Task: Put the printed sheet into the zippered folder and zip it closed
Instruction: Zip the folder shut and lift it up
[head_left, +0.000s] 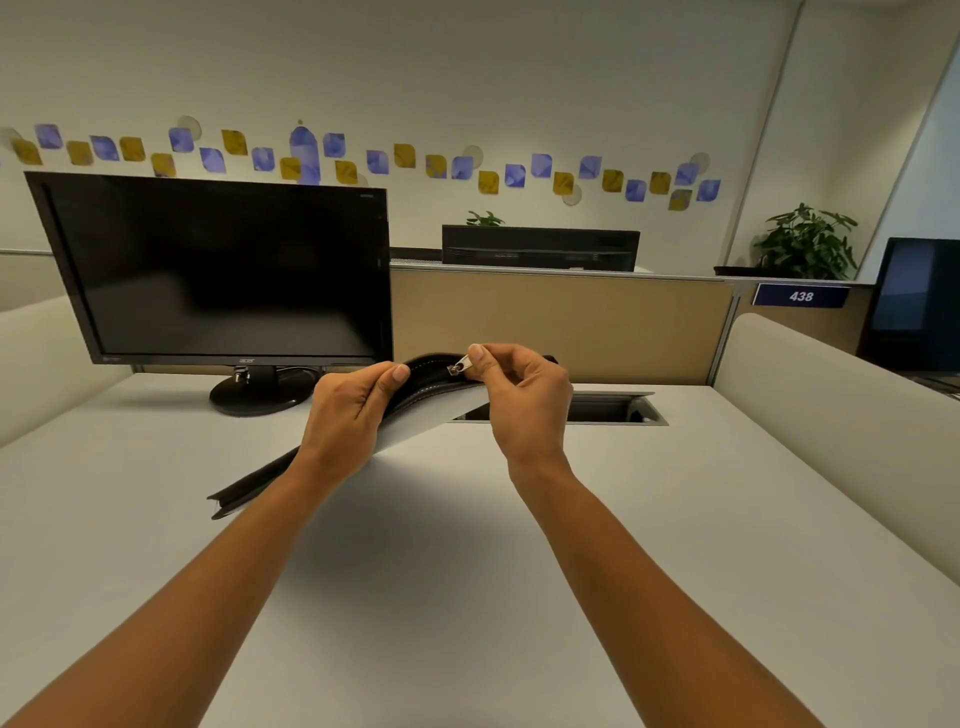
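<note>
The zippered folder (415, 519) is pale grey with a black zipper band along its top edge, and I hold it tilted up off the desk towards me. My left hand (348, 415) grips the zipper edge left of centre, thumb on top. My right hand (524, 395) pinches the small metal zipper pull (460, 365) between thumb and forefinger. The zipper band (254, 486) runs down to the folder's left corner. No printed sheet shows in this view.
A dark monitor (223, 270) on a round stand sits at the back left of the white desk (727, 493). A cable opening (608, 409) lies just behind my right hand. Beige partitions enclose the desk, and a second monitor (919, 306) stands at far right.
</note>
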